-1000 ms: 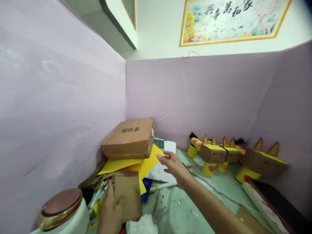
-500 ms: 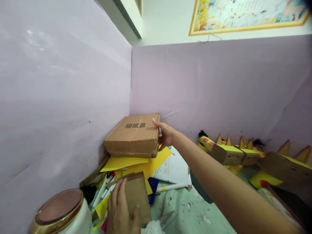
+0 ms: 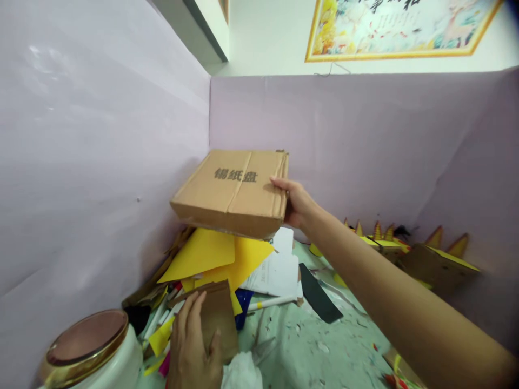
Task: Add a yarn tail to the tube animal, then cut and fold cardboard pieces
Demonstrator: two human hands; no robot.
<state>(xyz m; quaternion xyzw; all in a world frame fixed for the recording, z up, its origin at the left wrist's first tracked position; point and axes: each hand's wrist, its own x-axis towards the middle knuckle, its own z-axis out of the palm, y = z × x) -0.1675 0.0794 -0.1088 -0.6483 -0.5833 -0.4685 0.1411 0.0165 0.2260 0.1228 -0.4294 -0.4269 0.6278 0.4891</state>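
Note:
My right hand (image 3: 297,202) grips the right edge of a flat brown cardboard box (image 3: 231,186), thumb on top and fingers at its side. The box is raised and tilted above yellow paper sheets (image 3: 206,256), dark Chinese characters on its lid. Lower down, my left hand (image 3: 195,340) lies over a smaller piece of brown cardboard (image 3: 221,324), fingers stretched out and thumb apart. Beside that hand are a crumpled white tissue (image 3: 242,371) and a grey blade-like piece (image 3: 263,350).
A white jar (image 3: 121,359) with a pink, gold-rimmed lid stands at front left. Pens (image 3: 156,319) lie near it. White card (image 3: 279,273) and a dark strip (image 3: 320,294) rest on the green cloth (image 3: 300,346). Yellow spiked cardboard figures (image 3: 440,262) are at right; lilac walls enclose the corner.
My right hand has lifted the cardboard box up and slightly right, uncovering more of the yellow sheets. The left hand stays on the smaller cardboard. The view has shifted a little.

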